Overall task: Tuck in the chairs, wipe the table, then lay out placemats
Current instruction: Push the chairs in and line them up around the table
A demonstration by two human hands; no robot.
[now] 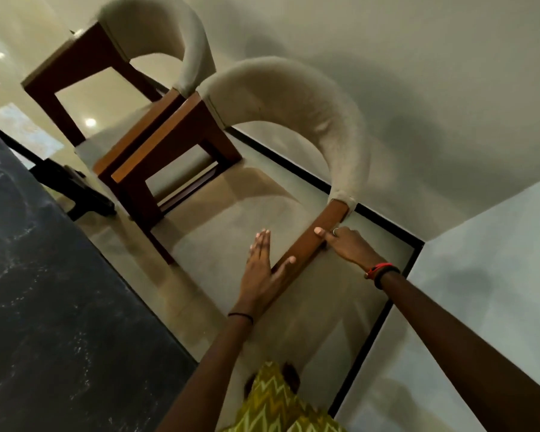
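Tucking in the chairs is judged the step in hand. The nearer chair (325, 120) is stood apart from the dark table (44, 307). Its wooden armrest (309, 249) is gripped by the right hand (345, 244); the left hand (259, 272) is laid flat against it, fingers straight. A push tableward is called for next.

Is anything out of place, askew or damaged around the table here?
Yes: the near chair and the far chair stand away from the dark table, with floor between, not tucked in. The right hand grips the near chair's wooden armrest; the left hand touches it. No damage shows.
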